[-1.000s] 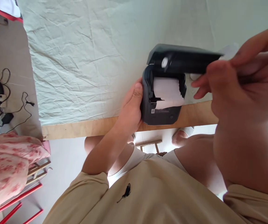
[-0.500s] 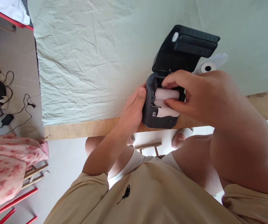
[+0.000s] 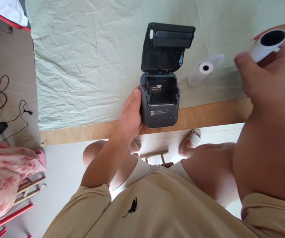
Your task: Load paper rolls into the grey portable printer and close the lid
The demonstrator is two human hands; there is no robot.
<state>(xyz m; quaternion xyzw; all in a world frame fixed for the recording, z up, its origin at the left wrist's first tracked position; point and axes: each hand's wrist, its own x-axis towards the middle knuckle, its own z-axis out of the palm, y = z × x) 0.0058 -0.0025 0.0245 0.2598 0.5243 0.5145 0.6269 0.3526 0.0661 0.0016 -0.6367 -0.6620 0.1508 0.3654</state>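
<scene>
A dark grey portable printer (image 3: pixel 160 115) stands at the table's front edge, its black lid (image 3: pixel 166 49) raised and its paper bay without a roll. My left hand (image 3: pixel 131 114) grips the printer's left side, thumb at the edge and the other fingers hidden behind it. Over the right of the table, my right hand (image 3: pixel 273 69) is closed round a white paper roll (image 3: pixel 259 52) with a wide dark core. Between the printer and my right hand, a second white paper roll (image 3: pixel 197 76) with a small core lies on the cloth, a loose flap at its end.
A pale green cloth (image 3: pixel 90 59) covers the table, with a bare wooden edge (image 3: pixel 82 134) in front. Cables and a black adapter (image 3: pixel 0 128) lie at the left. Below them is a pink floral cloth (image 3: pixel 0 175) by a wooden rack. My legs are under the table edge.
My right hand has moved out of the printer to the far right with the paper roll. The printer bay now shows its inner label. The printer appears further left in view.
</scene>
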